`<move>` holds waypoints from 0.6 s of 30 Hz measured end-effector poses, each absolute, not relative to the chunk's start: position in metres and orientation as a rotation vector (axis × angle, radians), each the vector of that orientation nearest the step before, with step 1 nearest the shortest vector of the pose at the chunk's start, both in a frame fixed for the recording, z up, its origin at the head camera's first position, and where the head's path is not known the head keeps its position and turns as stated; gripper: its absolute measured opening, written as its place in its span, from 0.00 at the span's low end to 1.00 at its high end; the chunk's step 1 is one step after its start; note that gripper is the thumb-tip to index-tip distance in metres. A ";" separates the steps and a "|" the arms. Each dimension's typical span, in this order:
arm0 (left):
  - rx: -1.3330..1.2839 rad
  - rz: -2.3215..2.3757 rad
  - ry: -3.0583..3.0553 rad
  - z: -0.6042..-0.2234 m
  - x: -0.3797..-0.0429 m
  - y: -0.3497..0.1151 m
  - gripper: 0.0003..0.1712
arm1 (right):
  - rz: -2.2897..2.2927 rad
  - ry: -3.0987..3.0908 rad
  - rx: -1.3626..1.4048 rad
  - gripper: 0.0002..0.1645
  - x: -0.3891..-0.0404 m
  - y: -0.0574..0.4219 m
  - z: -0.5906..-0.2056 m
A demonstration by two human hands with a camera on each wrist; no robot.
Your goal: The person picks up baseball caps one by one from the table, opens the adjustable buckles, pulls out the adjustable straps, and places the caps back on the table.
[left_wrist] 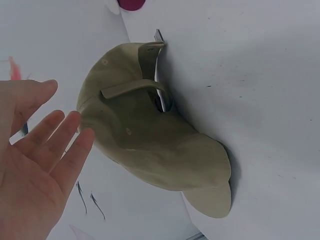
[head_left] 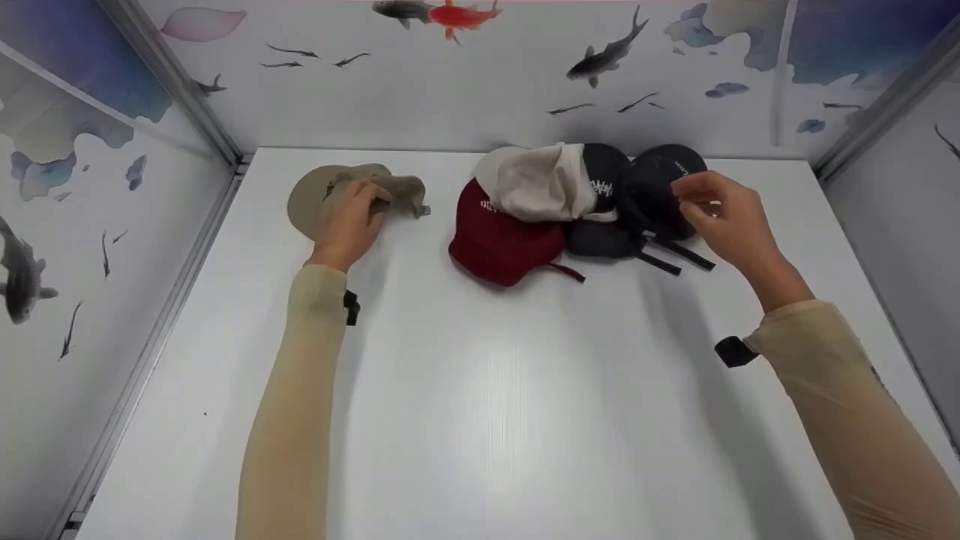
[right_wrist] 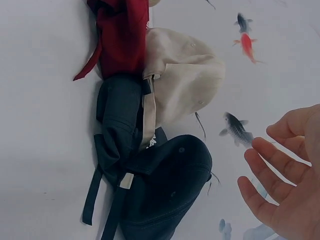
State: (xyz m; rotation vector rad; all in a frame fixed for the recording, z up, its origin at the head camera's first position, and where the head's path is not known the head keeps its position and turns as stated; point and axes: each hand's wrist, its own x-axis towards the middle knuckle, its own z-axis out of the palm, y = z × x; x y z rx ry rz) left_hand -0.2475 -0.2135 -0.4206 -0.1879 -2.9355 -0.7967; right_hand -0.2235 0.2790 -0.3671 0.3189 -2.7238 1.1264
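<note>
On the left of the table lies a khaki baseball cap (head_left: pixel 306 201); in the left wrist view its crown (left_wrist: pixel 160 155) and back strap show. My left hand (head_left: pixel 349 225) is over this cap with fingers loosely extended, gripping nothing. Whether its fingertips touch the crown, I cannot tell. At the back, caps overlap in a pile: a dark red cap (head_left: pixel 504 251), a beige cap (head_left: pixel 536 187), a black cap (head_left: pixel 606 166) and a navy cap (head_left: pixel 664 187). Beside the navy cap my right hand (head_left: pixel 733 219) hovers, fingers slightly bent and apart, holding nothing.
All the caps lie on a white table (head_left: pixel 480 390). White panels painted with fish (head_left: pixel 609 58) enclose its back and sides. Loose black straps (head_left: pixel 679 251) trail forward from the dark caps. Each wrist carries a small black camera (head_left: pixel 735 351).
</note>
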 end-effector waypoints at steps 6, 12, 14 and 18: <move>-0.233 -0.783 -2.968 -0.423 -0.241 -0.205 0.15 | 1.098 -2.752 0.309 0.16 -0.232 0.283 -0.369; -0.261 -0.850 -3.013 -0.421 -0.235 -0.199 0.18 | 1.081 -2.764 0.309 0.16 -0.241 0.285 -0.375; -0.268 -0.842 -3.026 -0.421 -0.233 -0.196 0.19 | 1.081 -2.765 0.304 0.16 -0.243 0.286 -0.377; -0.297 -0.808 -3.030 -0.419 -0.229 -0.190 0.18 | 1.084 -2.757 0.284 0.16 -0.248 0.288 -0.384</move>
